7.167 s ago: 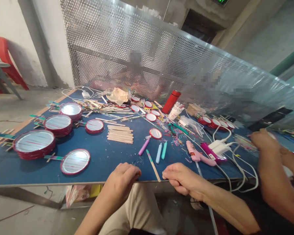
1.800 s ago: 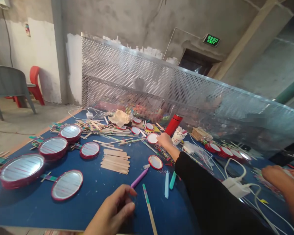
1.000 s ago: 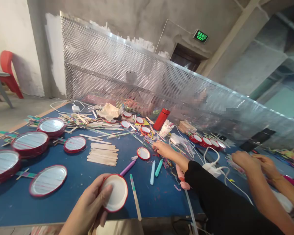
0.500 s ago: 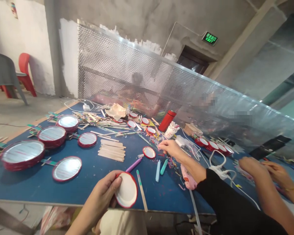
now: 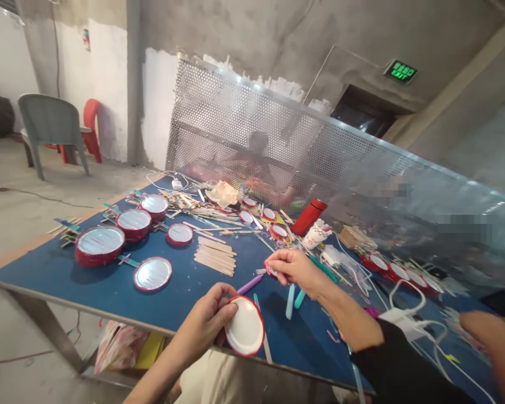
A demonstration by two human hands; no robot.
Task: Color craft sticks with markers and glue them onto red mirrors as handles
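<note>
My left hand grips a round white disc with a red rim at the table's front edge, thumb on its face. My right hand is raised over the table with fingertips pinched together; what they hold, if anything, is too small to make out. Beneath those fingers a small red-rimmed disc is mostly hidden. A purple pen-like stick lies between the hands. Below my right hand are a light blue one and a teal one. A flat wooden stick lies partly behind the held disc.
Left on the blue table are stacks of red-rimmed discs and a single disc with a stick handle. Wooden sticks lie mid-table. Behind stand a red bottle and a patterned cup. White cables and another person's arm are at right.
My right hand has come back from the pile of small coloured pieces toward the held disc, now over the small disc. My left hand still holds its disc. The view has swung left.
</note>
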